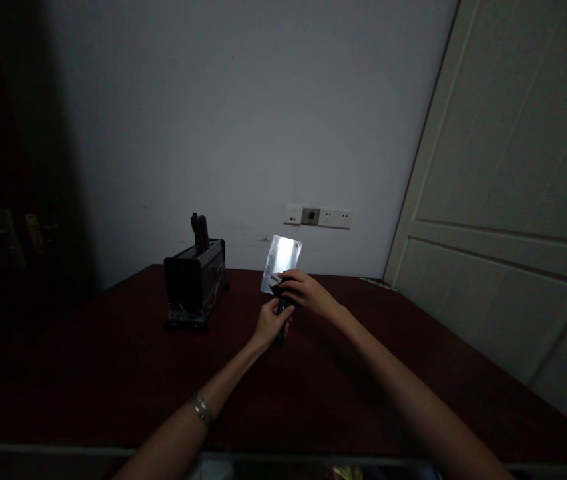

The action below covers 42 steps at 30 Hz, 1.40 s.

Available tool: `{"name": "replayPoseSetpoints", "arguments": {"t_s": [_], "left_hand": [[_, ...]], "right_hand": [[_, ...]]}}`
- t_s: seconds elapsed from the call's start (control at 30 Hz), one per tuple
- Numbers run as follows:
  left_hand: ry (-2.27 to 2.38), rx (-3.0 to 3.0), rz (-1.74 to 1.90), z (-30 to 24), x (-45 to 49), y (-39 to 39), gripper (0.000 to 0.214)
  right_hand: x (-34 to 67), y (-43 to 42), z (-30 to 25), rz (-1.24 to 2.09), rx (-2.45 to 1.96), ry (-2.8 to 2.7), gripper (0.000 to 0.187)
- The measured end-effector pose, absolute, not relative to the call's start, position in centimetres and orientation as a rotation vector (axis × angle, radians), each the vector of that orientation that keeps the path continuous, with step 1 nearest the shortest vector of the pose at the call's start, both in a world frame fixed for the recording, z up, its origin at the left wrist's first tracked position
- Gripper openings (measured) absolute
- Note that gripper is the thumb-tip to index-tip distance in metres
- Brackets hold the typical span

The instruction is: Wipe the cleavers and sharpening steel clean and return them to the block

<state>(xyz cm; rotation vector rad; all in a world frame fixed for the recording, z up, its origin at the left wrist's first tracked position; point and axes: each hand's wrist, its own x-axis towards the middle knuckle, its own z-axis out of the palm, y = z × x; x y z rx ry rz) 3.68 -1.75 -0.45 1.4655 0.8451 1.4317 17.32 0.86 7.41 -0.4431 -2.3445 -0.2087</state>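
Observation:
A cleaver (283, 257) with a broad shiny blade stands upright above the table, blade upward. My left hand (270, 323) is closed round its black handle. My right hand (308, 293) is at the lower part of the blade, fingers bent over a small dark and whitish piece (276, 283) that looks like cloth. That piece lies against the blade near the handle, and the fingers hide part of it. Left of my hands, a black knife block (188, 283) stands on the table with dark handles (200, 231) sticking out of its top.
The dark red table (128, 373) spreads under my hands and reaches back to a grey wall (243, 120). Sockets and switches (336, 219) are set low in that wall. A pale panelled door (508, 200) rises along the right side. The left side is very dark.

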Motion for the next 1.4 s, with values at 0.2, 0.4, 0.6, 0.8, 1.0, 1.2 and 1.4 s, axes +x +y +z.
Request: {"name": "replayPoseSetpoints", "arguments": {"t_s": [0.2,0.4,0.6,0.8,1.0,1.2,1.4], "left_hand": [[0.842,1.457,1.434,-0.6,3.6,-1.8,0.034],[0.826,1.451,1.455,-0.3,3.5,-2.0,0.036],[0.878,1.520,1.495,-0.5,3.4,-2.0,0.031],[0.855,1.466,1.477,-0.3,3.5,-2.1,0.034],[0.851,1.482,1.506,-0.6,3.5,-1.9,0.034],[0.869,1.521,1.519,-0.9,3.4,-1.8,0.031],[0.868,1.497,1.492,-0.2,3.4,-2.2,0.033]], "right_hand": [[17.6,0.6,7.7,-0.194,-0.397,-2.399,0.020],[18.0,0.5,8.1,-0.172,-0.372,-2.442,0.022],[16.9,0.3,7.4,-0.287,-0.410,-2.358,0.016],[17.4,0.4,7.8,-0.241,-0.369,-2.432,0.017],[17.5,0.4,8.3,-0.245,-0.368,-2.452,0.015],[16.5,0.0,8.2,-0.310,-0.371,-2.439,0.014],[17.2,-0.5,8.8,-0.259,-0.367,-2.513,0.020]]}}
